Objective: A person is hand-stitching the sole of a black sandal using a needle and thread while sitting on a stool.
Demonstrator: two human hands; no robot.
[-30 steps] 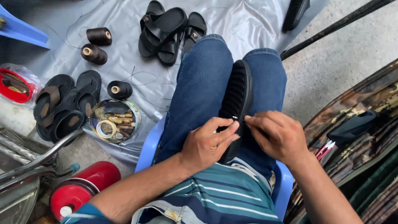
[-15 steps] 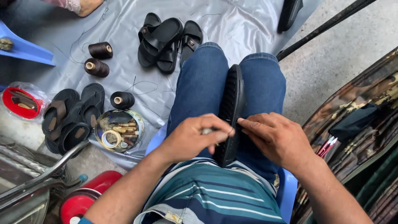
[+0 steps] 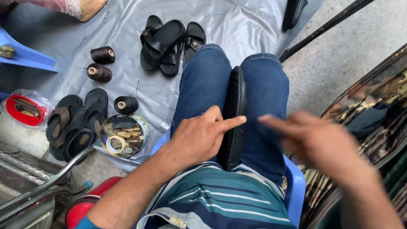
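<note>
Grey plastic sheet [image 3: 237, 25] spread over the ground, strewn with footwear and thread. Seated on a blue plastic chair [image 3: 296, 186], knees in blue jeans [image 3: 199, 85] pressed together around a black sandal sole [image 3: 235, 114] standing on edge between the thighs.

Left hand [image 3: 199, 138] resting on the left thigh, grip half curled, index finger stretched out straight with its tip touching the sole's side, just left of the rubber edge. Nothing pinched between those fingers as far as visible.

Right hand [image 3: 316, 142] blurred, raised above the right thigh, just right of the sole and apart from it; fingers pointing toward the sole, state of that grip impossible to tell through the blur.

Left of the left grip: round tin [image 3: 124, 135] filled with small tools and a tape roll, a dark thread spool [image 3: 126, 104] just beyond it, two more spools [image 3: 101, 55] farther off, a heap of brown-strapped sandals [image 3: 76, 121]. Ahead of the knees, a pile of black sandals [image 3: 167, 42]. Red-lidded jar [image 3: 21, 112] far left.
</note>
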